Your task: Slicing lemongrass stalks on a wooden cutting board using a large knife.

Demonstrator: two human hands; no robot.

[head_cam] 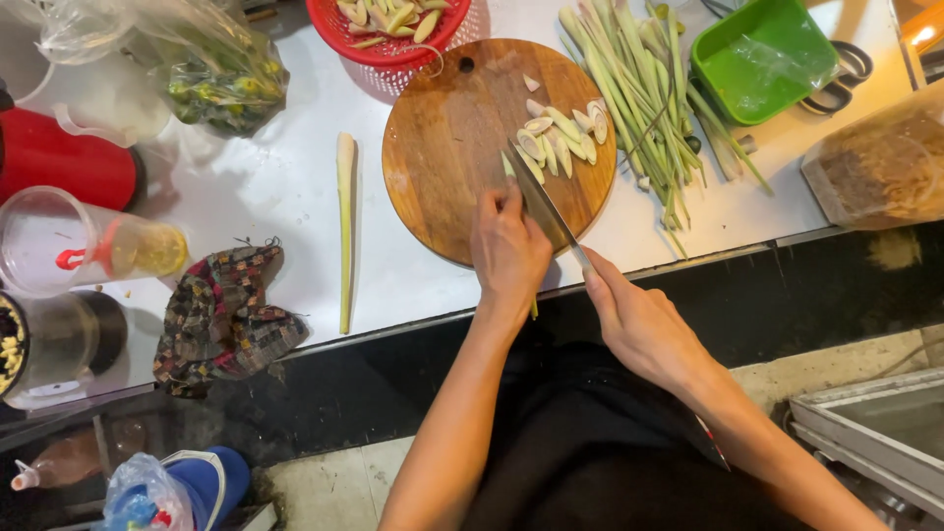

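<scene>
Spanning most of the view: white counter (295, 187), dark front edge running below it.

Sitting mid-counter: round wooden cutting board (447, 147), pale slanted lemongrass slices (562, 133) piling on its right part.

Lying right of the board: bundle of green lemongrass stalks (639, 88), fanning toward the green plastic tray (762, 54).

Peeking in above the board: red basket (388, 39) holding cut pieces. Slumping at upper left: clear bag of small green fruits (221, 79). Crumpling near the lower-left counter edge: patchwork cloth (226, 315).

Lying left of the board, apart from it: one trimmed pale stalk (345, 231), lengthwise toward the edge.

Pressing down at the board's near rim: left hand (509, 251), fingers curling together, pinning the lemongrass stalk being cut (508, 165); only its tip showing beyond the fingertips, another thin end poking out under the wrist.

Gripping the handle off the counter edge: right hand (639, 324), fingers closing tight around the knife (541, 202); blade running diagonally, tip meeting the stalk just beside the slices.
</scene>
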